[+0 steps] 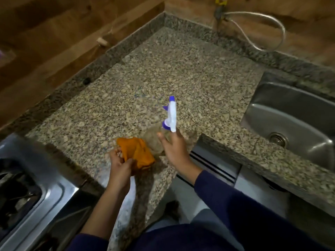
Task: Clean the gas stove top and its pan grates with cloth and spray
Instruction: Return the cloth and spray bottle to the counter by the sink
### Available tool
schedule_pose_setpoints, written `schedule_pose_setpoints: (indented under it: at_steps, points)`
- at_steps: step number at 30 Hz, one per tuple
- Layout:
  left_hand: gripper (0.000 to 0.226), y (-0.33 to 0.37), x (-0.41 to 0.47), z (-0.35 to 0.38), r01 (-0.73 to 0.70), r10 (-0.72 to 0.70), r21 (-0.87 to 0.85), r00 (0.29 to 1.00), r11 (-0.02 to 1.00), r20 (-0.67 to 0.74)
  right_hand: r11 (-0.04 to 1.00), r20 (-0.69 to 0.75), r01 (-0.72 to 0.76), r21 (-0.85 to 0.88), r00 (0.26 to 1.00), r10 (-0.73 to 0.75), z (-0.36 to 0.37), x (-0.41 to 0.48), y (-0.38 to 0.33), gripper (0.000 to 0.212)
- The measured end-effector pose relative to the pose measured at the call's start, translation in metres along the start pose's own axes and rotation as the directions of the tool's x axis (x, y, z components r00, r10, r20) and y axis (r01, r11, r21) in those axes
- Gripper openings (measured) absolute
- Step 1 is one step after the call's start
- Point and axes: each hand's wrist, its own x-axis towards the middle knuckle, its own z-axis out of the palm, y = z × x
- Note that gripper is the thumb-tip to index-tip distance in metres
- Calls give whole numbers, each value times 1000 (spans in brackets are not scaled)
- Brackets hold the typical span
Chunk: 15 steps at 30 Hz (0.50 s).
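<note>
An orange cloth (136, 153) lies bunched on the granite counter (163, 73), and my left hand (119, 165) grips its near edge. A clear spray bottle (154, 140) with a white and purple trigger head (171, 115) stands upright just right of the cloth. My right hand (174, 147) is against the bottle's right side, fingers straight and spread, thumb and forefinger touching it without wrapping around. The steel gas stove top (54, 194) with a black pan grate (16, 189) fills the lower left corner, blurred and partly cut off.
A steel sink (293, 120) with a drain is set into the counter at the right. A white hose (262, 20) loops along the back wall at the top right. Wood-look walls close the counter's back and left. A steel cabinet front (217, 160) sits below the counter edge.
</note>
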Motion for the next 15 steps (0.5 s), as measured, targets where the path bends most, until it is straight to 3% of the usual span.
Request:
schedule_pose_setpoints:
  at_steps: [2, 4, 7, 10, 12, 15]
  points:
    - [49, -1, 2, 13, 6, -7, 11, 996, 1000, 90, 990, -75, -79, 118, 993, 88, -24, -13, 14, 19]
    - [53, -5, 8, 44, 24, -33, 40, 973, 999, 227, 974, -173, -105, 199, 975, 141, -70, -23, 32, 34]
    - [67, -11, 4, 110, 14, -66, 122, 897, 992, 437, 983, -355, -99, 158, 923, 150, -154, -44, 53, 50]
    - [82, -25, -15, 190, -45, -71, 173, 788, 984, 612, 982, -520, -151, 112, 833, 188, -235, -71, 72, 33]
    - [88, -39, -39, 259, -74, -97, 198, 677, 977, 729, 978, -599, -193, 72, 776, 197, -295, -91, 87, 15]
    - [85, -61, -76, 344, -186, -100, 234, 540, 954, 835, 962, -692, -273, -1, 694, 196, -364, -112, 110, 16]
